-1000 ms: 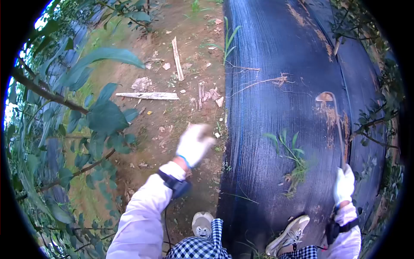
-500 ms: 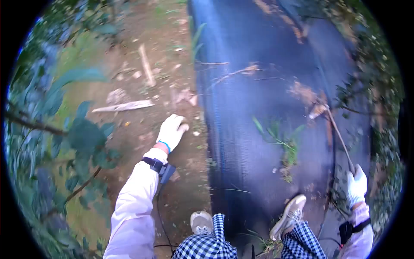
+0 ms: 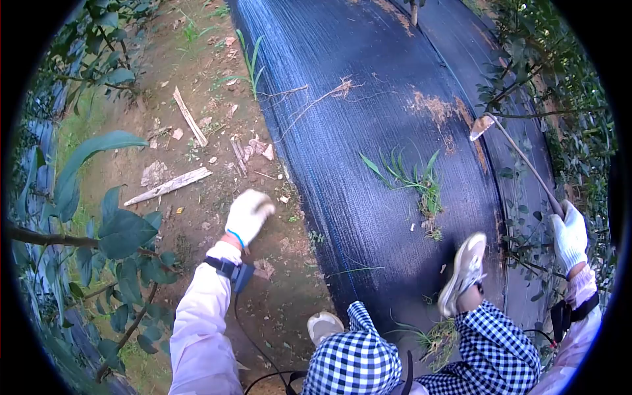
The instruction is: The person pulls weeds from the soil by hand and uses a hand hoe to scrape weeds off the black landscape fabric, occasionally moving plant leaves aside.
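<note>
Since the earlier frame the right foot in its pale grey sneaker [image 3: 464, 263] has lifted and stepped further up the black woven ground-cover sheet [image 3: 355, 118], closer to the green grass tuft [image 3: 411, 176] growing through the sheet's middle. The white-gloved right hand [image 3: 570, 236] hovers over the sheet's right edge, fingers wrapped tightly around the thin-shafted hoe with a rusty blade [image 3: 521, 159], whose blade rests on the sheet beyond the tuft. The white-gloved left hand [image 3: 249, 214] hangs over bare soil left of the sheet, fingers half-curled and holding nothing.
</note>
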The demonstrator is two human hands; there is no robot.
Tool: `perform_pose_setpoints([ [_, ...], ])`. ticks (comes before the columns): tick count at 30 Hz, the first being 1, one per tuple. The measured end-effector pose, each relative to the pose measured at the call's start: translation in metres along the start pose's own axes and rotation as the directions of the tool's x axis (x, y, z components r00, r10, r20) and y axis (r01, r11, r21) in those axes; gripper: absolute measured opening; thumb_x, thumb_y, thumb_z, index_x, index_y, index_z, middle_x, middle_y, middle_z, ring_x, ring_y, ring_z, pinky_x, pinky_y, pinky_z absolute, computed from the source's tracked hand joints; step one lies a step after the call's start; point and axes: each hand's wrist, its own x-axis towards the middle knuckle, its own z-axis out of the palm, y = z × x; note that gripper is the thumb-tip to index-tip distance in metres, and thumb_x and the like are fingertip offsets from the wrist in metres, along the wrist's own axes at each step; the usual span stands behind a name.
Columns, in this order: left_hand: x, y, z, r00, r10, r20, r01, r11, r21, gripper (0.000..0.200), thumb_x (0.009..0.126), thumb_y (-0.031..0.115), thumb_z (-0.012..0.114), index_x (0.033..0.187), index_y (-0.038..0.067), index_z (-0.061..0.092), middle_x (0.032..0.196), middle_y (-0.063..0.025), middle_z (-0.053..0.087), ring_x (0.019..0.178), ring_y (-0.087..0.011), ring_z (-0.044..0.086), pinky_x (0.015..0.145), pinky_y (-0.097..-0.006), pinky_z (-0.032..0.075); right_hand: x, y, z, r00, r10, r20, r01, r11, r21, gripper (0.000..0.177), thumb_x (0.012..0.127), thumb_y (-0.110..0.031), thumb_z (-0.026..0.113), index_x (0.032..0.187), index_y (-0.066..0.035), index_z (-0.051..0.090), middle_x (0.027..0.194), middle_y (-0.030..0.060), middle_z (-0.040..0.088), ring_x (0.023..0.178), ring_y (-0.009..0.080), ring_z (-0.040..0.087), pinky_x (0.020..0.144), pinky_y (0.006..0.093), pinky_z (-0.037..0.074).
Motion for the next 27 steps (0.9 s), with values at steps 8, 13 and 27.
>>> perform_pose_setpoints([
  [8,-0.010,0.014,0.060,0.959,0.247,0.140,-0.276,0.925,0.261,0.023,0.075,0.024,0.071,0.094,0.014,0.065,0.092,-0.0066,0.062,0.089,-0.0291,0.059,0.076,-0.0405,0.048,0.031,-0.119,0.008,0.976,-0.212,0.045,0.212,0.977,0.019,0.024,0.081,-0.024,0.057,0.085,0.000,0.057,0.070,0.0199,0.054,0.067,0.0358,0.054,0.065,0.0423,0.043],
  [13,-0.018,0.032,0.051,0.995,0.065,0.080,-0.061,0.996,-0.061,0.010,0.075,0.019,0.070,0.080,0.011,0.066,0.082,-0.0119,0.062,0.085,-0.0333,0.060,0.075,-0.0443,0.049,0.071,-0.188,0.037,0.939,-0.329,0.096,0.310,0.935,0.170,0.026,0.083,-0.025,0.058,0.093,-0.001,0.059,0.072,0.0152,0.056,0.069,0.0270,0.057,0.068,0.0387,0.044],
  [27,-0.081,0.046,0.060,0.926,-0.057,0.374,0.071,0.997,-0.023,0.017,0.080,0.017,0.066,0.096,0.011,0.062,0.086,-0.0108,0.060,0.083,-0.0315,0.062,0.075,-0.0410,0.052,0.143,-0.293,0.125,0.848,-0.491,0.198,0.425,0.854,0.299,0.039,0.084,-0.035,0.058,0.101,-0.001,0.065,0.078,0.0169,0.064,0.076,0.0315,0.065,0.073,0.0409,0.048],
])
